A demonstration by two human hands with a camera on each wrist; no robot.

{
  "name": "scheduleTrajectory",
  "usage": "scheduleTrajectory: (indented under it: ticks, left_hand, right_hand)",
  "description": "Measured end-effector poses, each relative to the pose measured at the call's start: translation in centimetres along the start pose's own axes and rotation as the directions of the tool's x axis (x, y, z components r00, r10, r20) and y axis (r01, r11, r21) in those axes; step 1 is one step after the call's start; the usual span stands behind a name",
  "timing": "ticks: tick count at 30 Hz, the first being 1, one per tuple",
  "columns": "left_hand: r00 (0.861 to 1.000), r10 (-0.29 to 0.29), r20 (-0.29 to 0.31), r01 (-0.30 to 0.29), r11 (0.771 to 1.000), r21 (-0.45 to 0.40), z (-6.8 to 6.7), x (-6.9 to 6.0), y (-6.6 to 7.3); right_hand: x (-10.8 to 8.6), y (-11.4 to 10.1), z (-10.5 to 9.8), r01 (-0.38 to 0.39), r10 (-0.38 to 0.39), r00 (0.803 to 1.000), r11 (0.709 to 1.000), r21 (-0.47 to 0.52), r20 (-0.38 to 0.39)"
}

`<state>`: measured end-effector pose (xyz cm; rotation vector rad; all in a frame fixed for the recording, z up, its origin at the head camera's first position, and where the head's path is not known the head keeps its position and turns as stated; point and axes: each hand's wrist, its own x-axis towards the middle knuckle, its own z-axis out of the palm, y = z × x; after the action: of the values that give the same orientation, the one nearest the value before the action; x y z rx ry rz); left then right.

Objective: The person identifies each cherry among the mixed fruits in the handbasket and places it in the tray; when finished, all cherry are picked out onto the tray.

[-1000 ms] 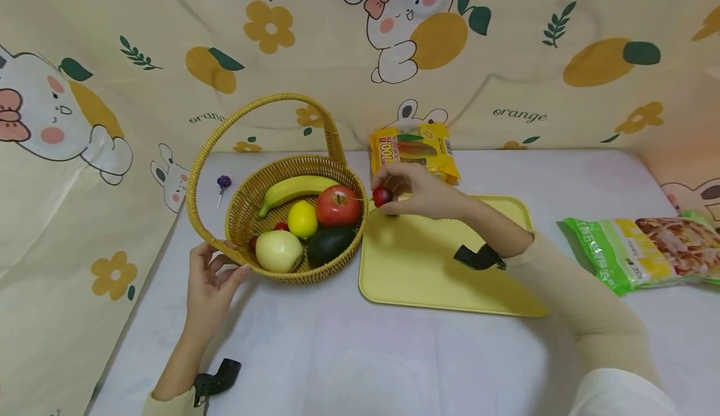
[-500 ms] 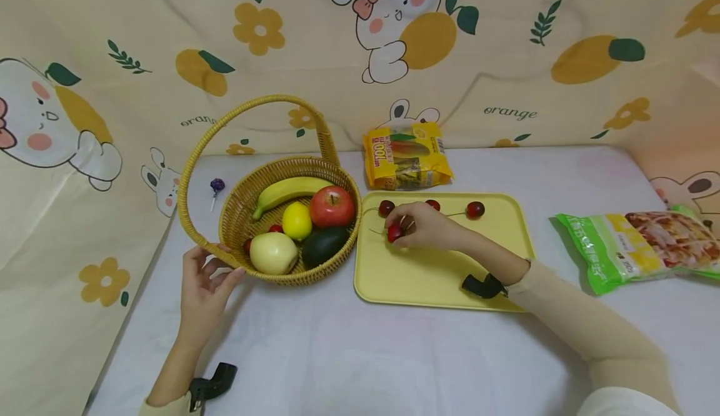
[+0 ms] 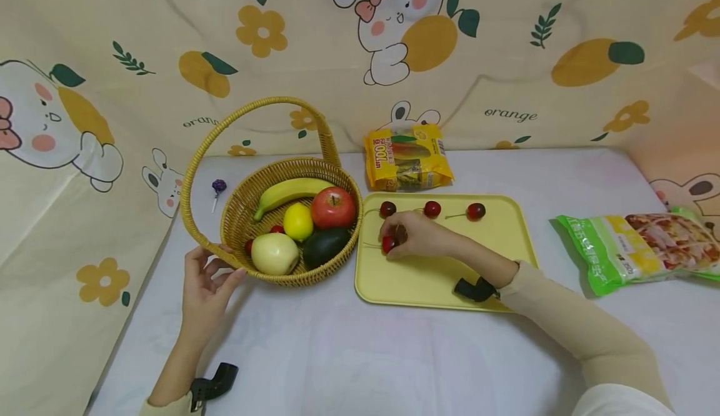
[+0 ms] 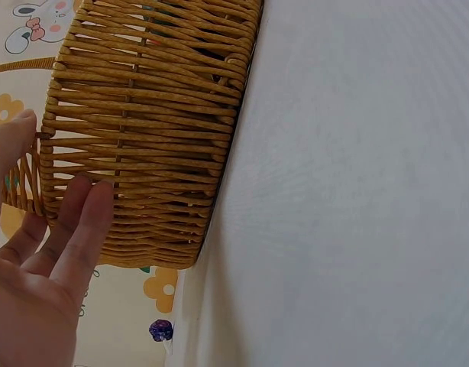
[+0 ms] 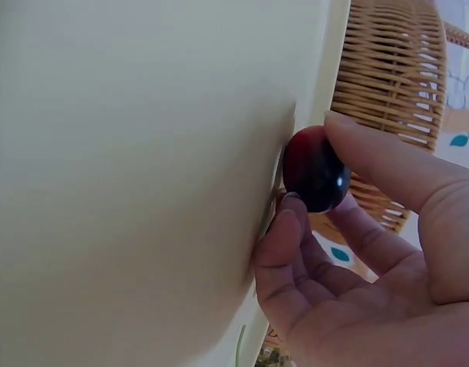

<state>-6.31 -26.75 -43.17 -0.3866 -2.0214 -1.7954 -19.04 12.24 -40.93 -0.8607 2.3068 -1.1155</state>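
Observation:
My right hand point(image 3: 419, 236) pinches a dark red cherry point(image 5: 315, 168) between thumb and fingers, low over the left part of a yellow tray point(image 3: 444, 285). Behind it on the tray, three more cherries lie in a row: one at the left point(image 3: 387, 209), a middle cherry point(image 3: 432, 208) and a right-hand cherry point(image 3: 475, 211). With thumb and fingers, my left hand point(image 3: 205, 291) holds the wicker basket point(image 4: 143, 145) by its rim at the handle's foot. Inside the basket are a banana point(image 3: 292, 192), a red apple point(image 3: 333, 208), a lemon point(image 3: 298, 221), a pale green apple-like fruit point(image 3: 275, 254), a dark green oval fruit point(image 3: 326, 247) and small red fruits.
A yellow snack packet point(image 3: 409, 158) lies behind the tray. To the right is a green and white food bag point(image 3: 641, 250). A purple-headed lollipop point(image 3: 219, 186) lies left of the basket. Patterned cloth point(image 3: 315, 41) hangs behind the white table.
From near the basket's right rim, my right hand has brought the cherry forward and down to the tray. My left hand keeps its hold on the basket.

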Motion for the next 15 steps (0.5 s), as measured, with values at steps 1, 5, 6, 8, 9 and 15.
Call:
scheduleTrajectory:
  ticks: [1,5,6,8,9,15]
  left_hand:
    - [1.0,-0.004,-0.001,0.004,1.0,0.008,0.0,0.0,0.0]
    - [1.0,-0.006,0.0,0.006,1.0,0.014,0.0,-0.1,0.1]
    - [1.0,-0.005,0.0,0.005,1.0,0.017,0.0,-0.1,0.1]
    - [1.0,-0.001,0.001,0.001,1.0,0.011,0.0,-0.1,0.0]
    - [1.0,0.003,0.002,-0.003,1.0,0.004,0.0,-0.1,-0.1]
    - [1.0,0.019,0.009,-0.019,1.0,-0.013,0.0,0.0,-0.2]
  right_hand:
    - [0.0,0.1,0.1,0.005,-0.005,1.0,1.0,-0.002,0.001]
    - [0.0,0.1,0.2,0.02,-0.02,1.0,1.0,-0.016,0.005]
    - [0.0,0.1,0.1,0.021,-0.021,1.0,1.0,-0.021,0.007]
    - [-0.1,-0.1,0.0,0.02,-0.019,1.0,0.999,-0.029,0.013]
    - [-0.1,-0.2,-0.1,0.017,-0.016,1.0,0.999,-0.037,0.017]
    - [0.5,-1.5,-1.8,0.066,-0.068,0.998,0.985,-0.156,-0.007]
